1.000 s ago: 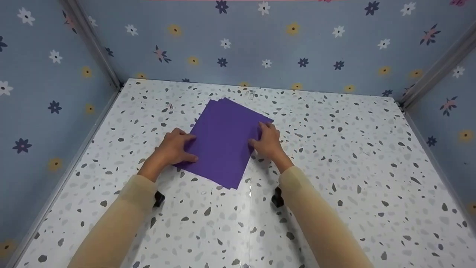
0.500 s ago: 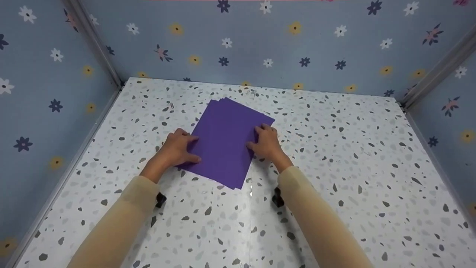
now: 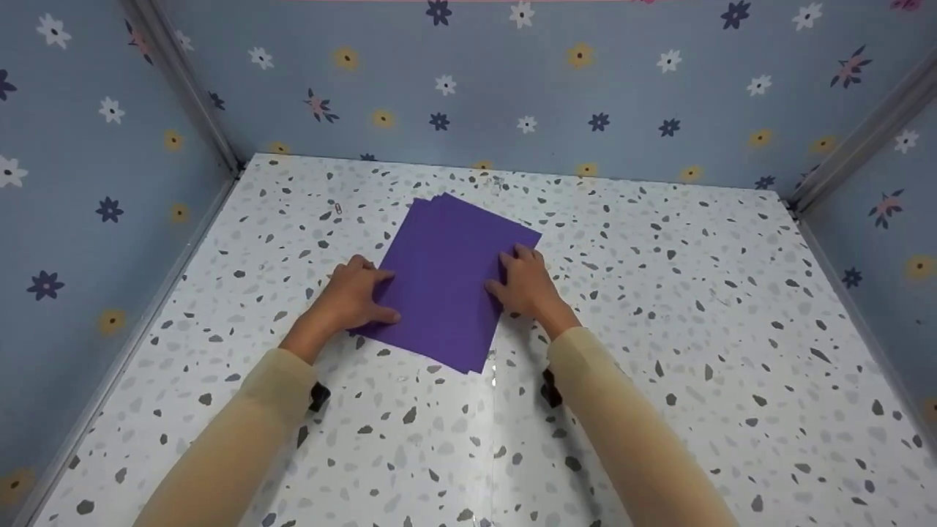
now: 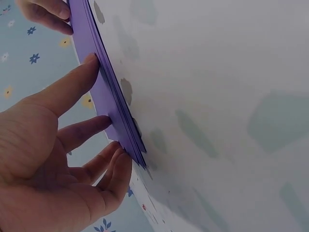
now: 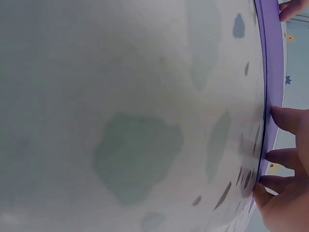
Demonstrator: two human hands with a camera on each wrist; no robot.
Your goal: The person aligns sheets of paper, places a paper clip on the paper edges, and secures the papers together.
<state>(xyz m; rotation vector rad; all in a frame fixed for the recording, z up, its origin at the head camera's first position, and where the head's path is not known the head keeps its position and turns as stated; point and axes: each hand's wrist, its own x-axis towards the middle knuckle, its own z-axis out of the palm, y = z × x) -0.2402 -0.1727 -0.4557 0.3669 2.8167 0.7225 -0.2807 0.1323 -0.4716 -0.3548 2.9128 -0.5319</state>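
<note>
A stack of purple paper sheets (image 3: 446,278) lies slanted on the speckled table, its layers slightly fanned at the corners. My left hand (image 3: 353,296) is at the stack's left edge, thumb and index finger extended onto the top sheet. In the left wrist view, the other fingers of the left hand (image 4: 63,150) bend against the edge of the sheets (image 4: 108,92). Across the stack, my right hand (image 3: 525,282) touches the right edge. The right wrist view has the right hand's thumb (image 5: 288,118) on top and its fingertips along the edge. Neither hand lifts the paper.
A small red paper clip (image 3: 338,208) lies on the table (image 3: 673,307) left of the stack's far corner. Blue panels with a flower pattern (image 3: 498,88) border the table at the back and both sides. Dark wrist devices (image 3: 319,397) show beside the sleeves.
My left hand has slid a little to the right, and the stack's near corner has shifted right with it. The right hand has moved slightly down along the right edge.
</note>
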